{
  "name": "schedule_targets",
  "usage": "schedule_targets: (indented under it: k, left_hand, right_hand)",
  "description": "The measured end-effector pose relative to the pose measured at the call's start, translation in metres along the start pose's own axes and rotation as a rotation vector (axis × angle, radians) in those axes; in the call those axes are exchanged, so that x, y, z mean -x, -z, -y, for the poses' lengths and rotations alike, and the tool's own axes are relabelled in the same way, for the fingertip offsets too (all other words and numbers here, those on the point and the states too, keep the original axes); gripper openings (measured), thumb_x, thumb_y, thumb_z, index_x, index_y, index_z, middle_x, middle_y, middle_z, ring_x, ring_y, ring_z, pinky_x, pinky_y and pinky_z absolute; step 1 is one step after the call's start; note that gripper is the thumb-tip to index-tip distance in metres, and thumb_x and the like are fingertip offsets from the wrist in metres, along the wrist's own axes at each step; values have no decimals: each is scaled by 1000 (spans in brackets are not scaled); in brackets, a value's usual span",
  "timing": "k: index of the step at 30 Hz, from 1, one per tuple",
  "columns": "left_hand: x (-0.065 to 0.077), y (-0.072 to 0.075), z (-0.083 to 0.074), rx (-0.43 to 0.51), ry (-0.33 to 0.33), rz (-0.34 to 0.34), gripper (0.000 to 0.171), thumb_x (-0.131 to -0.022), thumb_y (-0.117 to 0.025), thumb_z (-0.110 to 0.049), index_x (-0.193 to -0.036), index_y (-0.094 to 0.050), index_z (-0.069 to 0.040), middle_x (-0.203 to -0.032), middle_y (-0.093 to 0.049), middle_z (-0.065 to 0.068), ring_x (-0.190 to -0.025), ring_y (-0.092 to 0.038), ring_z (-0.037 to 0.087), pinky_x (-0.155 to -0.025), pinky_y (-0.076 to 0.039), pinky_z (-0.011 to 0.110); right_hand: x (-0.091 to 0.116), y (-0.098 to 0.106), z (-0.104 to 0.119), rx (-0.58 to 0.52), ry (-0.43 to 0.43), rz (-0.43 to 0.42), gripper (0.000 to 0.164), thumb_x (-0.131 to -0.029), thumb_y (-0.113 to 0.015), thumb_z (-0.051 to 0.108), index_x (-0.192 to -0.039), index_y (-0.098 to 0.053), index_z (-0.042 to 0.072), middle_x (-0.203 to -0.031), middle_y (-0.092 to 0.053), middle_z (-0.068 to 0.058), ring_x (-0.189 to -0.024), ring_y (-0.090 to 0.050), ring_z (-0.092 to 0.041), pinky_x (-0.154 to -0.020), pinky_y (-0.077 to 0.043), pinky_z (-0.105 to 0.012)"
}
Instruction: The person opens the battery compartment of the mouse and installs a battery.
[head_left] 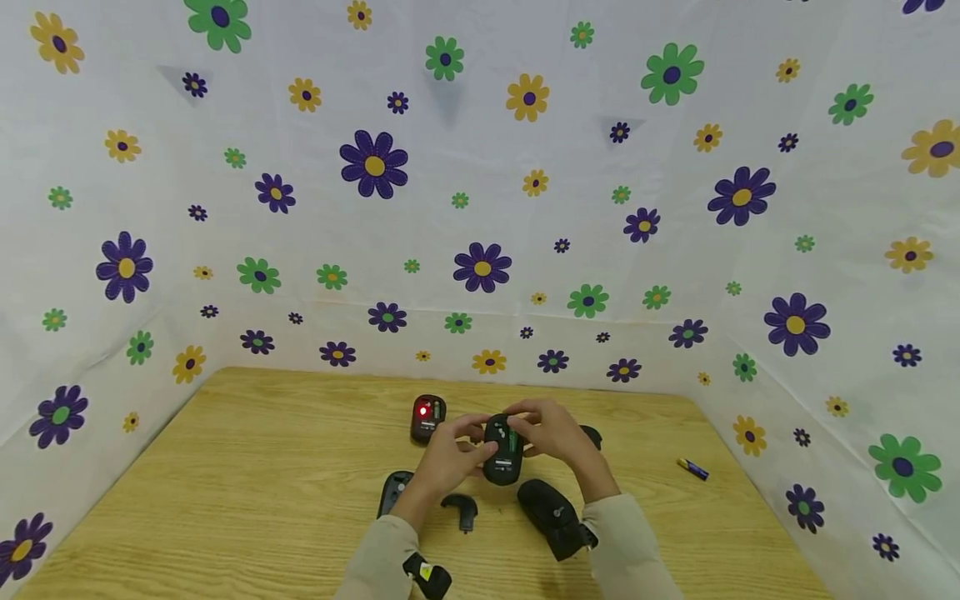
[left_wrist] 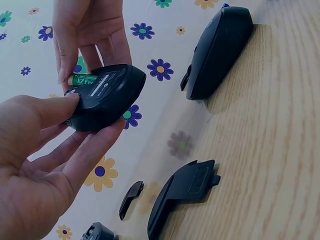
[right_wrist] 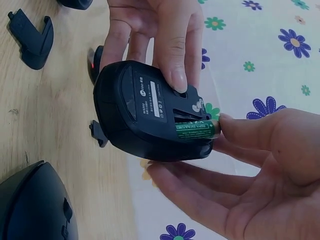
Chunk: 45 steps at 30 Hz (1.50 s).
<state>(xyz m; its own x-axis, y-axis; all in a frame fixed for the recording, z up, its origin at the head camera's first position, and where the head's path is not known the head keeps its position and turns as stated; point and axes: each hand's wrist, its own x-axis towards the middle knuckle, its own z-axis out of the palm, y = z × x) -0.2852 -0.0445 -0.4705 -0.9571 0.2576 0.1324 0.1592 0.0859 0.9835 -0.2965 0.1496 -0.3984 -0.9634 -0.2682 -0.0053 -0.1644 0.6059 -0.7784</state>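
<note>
A black computer mouse (head_left: 502,471) is held underside up above the table, between both hands. My left hand (left_wrist: 45,165) grips it, thumb on the label side and fingers underneath. A green battery (right_wrist: 196,130) lies in the mouse's open battery slot, one end raised at the edge. The thumb of my right hand (right_wrist: 272,165) presses on that end, while its other fingers reach under the mouse. Below the hands, a curved black cover (head_left: 463,508) lies on the table. A smaller black cover piece (left_wrist: 131,200) shows in the left wrist view.
Behind the left hand lies an upturned mouse (head_left: 427,427) with a red light lit. Another mouse (head_left: 393,490) is partly hidden by the left forearm. Near the right wrist sits a black mouse (head_left: 546,502). A blue and gold battery (head_left: 692,469) lies far right on the wooden table (head_left: 285,467).
</note>
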Motion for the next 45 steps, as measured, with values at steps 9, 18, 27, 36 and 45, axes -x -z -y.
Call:
schedule_targets:
  k: [9, 18, 27, 36, 45]
  left_hand:
    - [-1, 0, -1, 31, 5, -8, 46, -97, -72, -12, -141, -61, -9, -121, -62, 20, -100, -75, 24, -77, -68, 44]
    - [-1, -1, -1, 23, 2, -4, 45, -97, -72, -11, -141, -61, -9, -121, -63, 20, -100, -75, 26, -75, -68, 40]
    - [-2, 0, 0, 11, -9, -10, 44, -97, -72, -10, -140, -62, -9, -121, -64, 20, -100, -75, 26, -76, -68, 43]
    - [-1, -1, -1, 6, -12, -7, 42, -98, -71, -10, -139, -62, -10, -121, -64, 20, -100, -76, 26, -74, -68, 38]
    - [0, -1, -2, -4, -5, -8, 42, -98, -71, -10, -140, -62, -11, -122, -64, 20, -102, -75, 27, -74, -68, 39]
  right_hand:
    - [-1, -1, 2, 1, 19, 6, 27, -104, -60, 9, -128, -70, 2, -122, -70, -22, -96, -75, -28, -78, -67, -46]
    - [-1, 0, 2, 5, 35, -13, 26, -101, -62, 4, -125, -72, 0, -119, -71, -23, -93, -75, -26, -77, -67, -46]
    - [-2, -2, 1, 8, 30, -26, 25, -101, -62, 1, -124, -72, 0, -122, -71, -25, -94, -75, -28, -76, -67, -45]
    - [-2, -2, 1, 17, 37, -23, 26, -100, -62, 1, -124, -72, -1, -120, -71, -25, -90, -75, -25, -73, -68, -41]
    - [-4, -1, 0, 28, 54, -14, 25, -100, -63, 1, -124, -72, -1, -118, -72, -25, -89, -75, -25, -71, -68, -40]
